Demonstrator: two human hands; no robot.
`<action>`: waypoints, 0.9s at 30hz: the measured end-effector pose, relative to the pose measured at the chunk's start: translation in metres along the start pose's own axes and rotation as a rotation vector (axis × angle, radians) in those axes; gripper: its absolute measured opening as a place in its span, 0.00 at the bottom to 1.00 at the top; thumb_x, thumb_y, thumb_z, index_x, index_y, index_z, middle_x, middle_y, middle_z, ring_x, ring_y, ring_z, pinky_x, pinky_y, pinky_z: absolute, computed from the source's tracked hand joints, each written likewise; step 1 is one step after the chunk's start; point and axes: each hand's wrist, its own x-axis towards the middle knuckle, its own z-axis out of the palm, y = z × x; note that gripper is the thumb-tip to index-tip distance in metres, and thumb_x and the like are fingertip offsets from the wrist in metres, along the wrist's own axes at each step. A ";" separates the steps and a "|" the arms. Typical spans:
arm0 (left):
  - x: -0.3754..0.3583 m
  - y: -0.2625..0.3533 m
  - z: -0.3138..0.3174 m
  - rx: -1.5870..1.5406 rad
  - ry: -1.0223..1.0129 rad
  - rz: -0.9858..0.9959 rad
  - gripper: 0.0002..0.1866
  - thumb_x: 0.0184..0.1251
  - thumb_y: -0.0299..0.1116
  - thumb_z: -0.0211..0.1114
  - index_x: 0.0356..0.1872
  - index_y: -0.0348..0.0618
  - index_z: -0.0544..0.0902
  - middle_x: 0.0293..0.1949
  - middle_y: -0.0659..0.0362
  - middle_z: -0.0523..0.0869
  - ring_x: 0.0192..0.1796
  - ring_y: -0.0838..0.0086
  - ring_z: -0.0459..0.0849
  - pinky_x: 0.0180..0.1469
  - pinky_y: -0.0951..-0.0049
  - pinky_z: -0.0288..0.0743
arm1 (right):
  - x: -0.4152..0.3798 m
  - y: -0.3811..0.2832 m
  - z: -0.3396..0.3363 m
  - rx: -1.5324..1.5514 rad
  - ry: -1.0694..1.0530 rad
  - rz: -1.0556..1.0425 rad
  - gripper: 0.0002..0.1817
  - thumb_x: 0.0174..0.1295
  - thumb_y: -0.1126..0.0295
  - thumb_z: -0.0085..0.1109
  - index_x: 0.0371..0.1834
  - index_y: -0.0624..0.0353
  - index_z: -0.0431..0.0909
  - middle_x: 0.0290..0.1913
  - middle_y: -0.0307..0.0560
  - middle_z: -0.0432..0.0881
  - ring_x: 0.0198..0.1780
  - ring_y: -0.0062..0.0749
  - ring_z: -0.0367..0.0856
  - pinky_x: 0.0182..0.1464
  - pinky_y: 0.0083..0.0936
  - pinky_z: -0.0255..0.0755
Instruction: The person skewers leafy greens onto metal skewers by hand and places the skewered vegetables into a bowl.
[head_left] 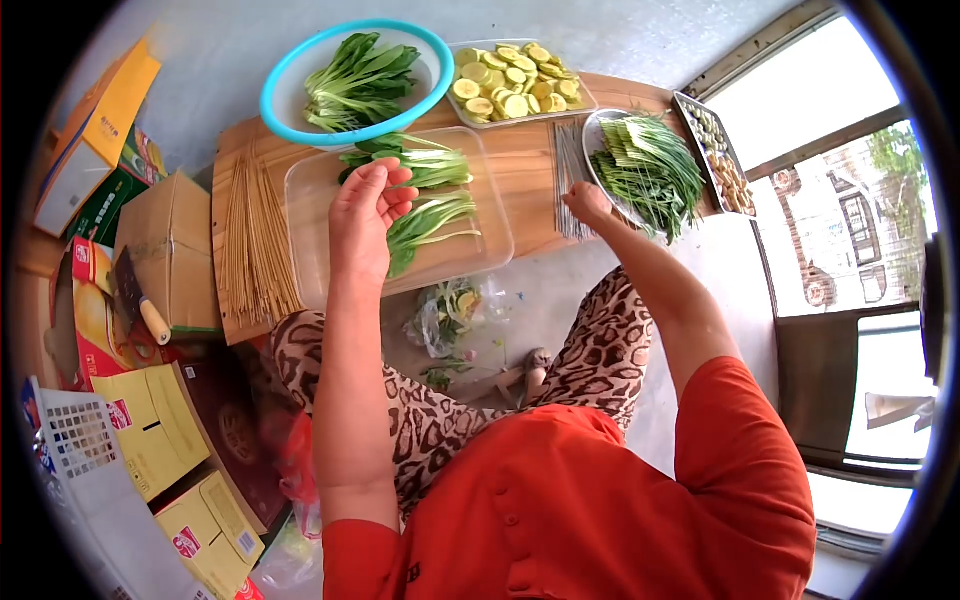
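Left hand (365, 215) is down over the clear plastic tray (310, 215), fingers curled in and pinched around the stem end of a bok choy stalk (435, 222) whose leaves trail out across the tray. Another bok choy bunch (420, 165) lies just behind it, at the tray's far edge. Over on the other side, the right hand (587, 203) is reaching to the metal skewers (570, 170) fanned out on the wooden board (520, 160), fingers closed in at the near ends of the sticks; whether they actually grip one is too small to tell. Just beyond that hand sits a metal plate (598, 128) piled with green chives (650, 170). At the back, a blue-rimmed bowl (275, 85) holds more bok choy greens, and beside it a tray of yellow sliced rounds (515, 80). A thick bundle of bamboo skewers (255, 240) lies along the board's left edge, well apart from both hands.
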 end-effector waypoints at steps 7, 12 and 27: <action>0.003 -0.018 0.006 0.069 0.010 -0.046 0.11 0.70 0.38 0.58 0.45 0.42 0.80 0.38 0.59 0.85 0.35 0.77 0.83 0.40 0.77 0.76 | -0.006 -0.011 0.020 0.073 0.005 0.113 0.14 0.55 0.63 0.56 0.40 0.58 0.82 0.49 0.54 0.83 0.54 0.46 0.80 0.53 0.38 0.73; 0.006 -0.026 0.006 0.103 0.008 -0.073 0.10 0.70 0.37 0.58 0.44 0.43 0.81 0.38 0.59 0.85 0.35 0.77 0.83 0.39 0.78 0.76 | 0.003 0.001 0.013 0.321 -0.111 0.074 0.11 0.54 0.68 0.54 0.36 0.61 0.82 0.37 0.52 0.85 0.38 0.41 0.85 0.41 0.34 0.76; 0.003 -0.042 0.018 0.270 -0.077 -0.108 0.15 0.71 0.41 0.58 0.50 0.41 0.78 0.42 0.57 0.85 0.27 0.83 0.78 0.30 0.82 0.70 | -0.197 -0.042 -0.022 1.231 -0.437 -0.450 0.09 0.65 0.66 0.55 0.32 0.60 0.75 0.20 0.37 0.75 0.20 0.17 0.71 0.22 0.17 0.65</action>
